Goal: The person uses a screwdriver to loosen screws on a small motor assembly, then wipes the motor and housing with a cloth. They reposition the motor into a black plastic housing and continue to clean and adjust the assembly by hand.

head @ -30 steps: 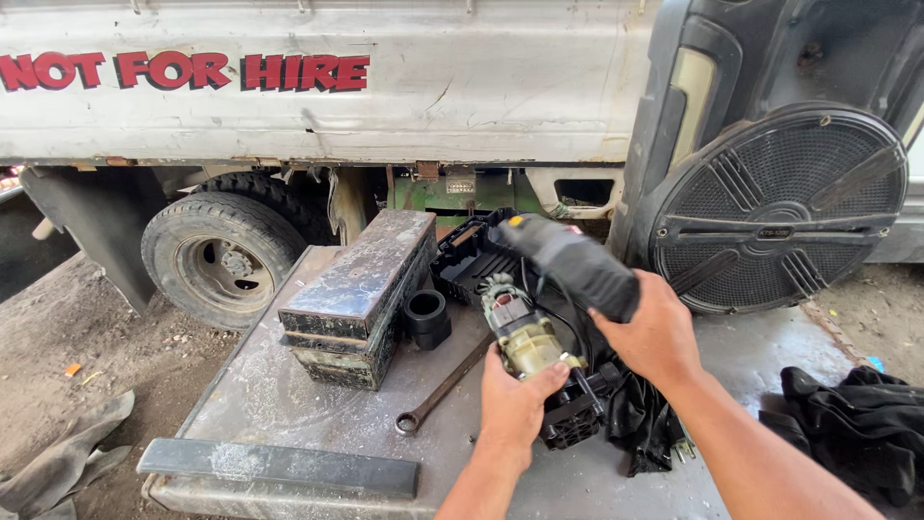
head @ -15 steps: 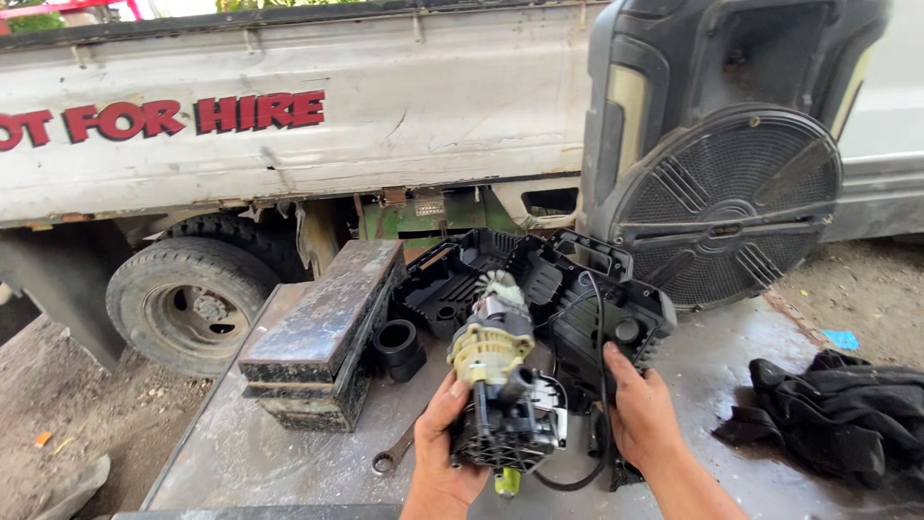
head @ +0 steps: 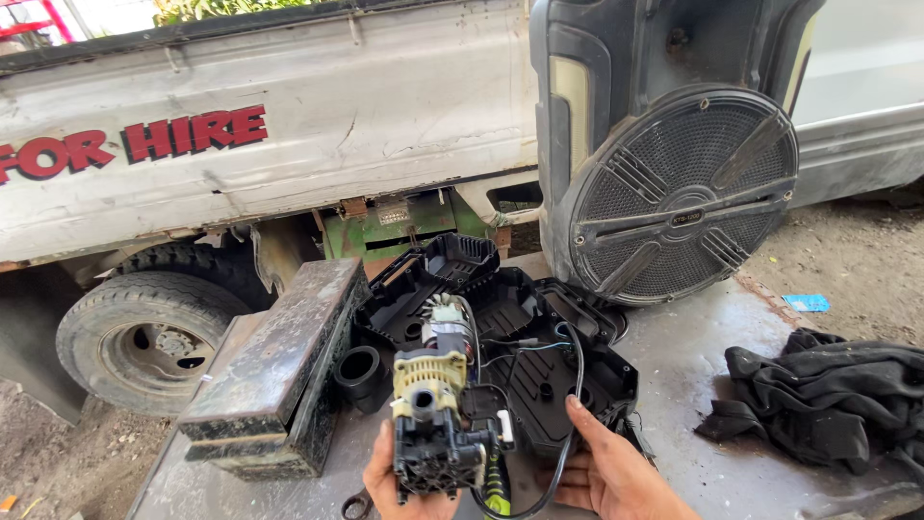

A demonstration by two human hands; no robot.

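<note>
Hands gripping motor, red-lettered truck

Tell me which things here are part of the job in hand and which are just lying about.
In hand: left hand holding motor-pump unit; right hand on open black plastic housing.
Lying about: speaker, black cloth, metal blocks, black ring, truck.

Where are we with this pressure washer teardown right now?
Done: the black plastic housing lies open on the metal table, and the motor and pump assembly is lifted out of it. In hand: the left hand grips the assembly's black pump end, while the right hand rests on the housing edge. Left: black wires still link assembly and housing; a wrench lies close by.
</note>
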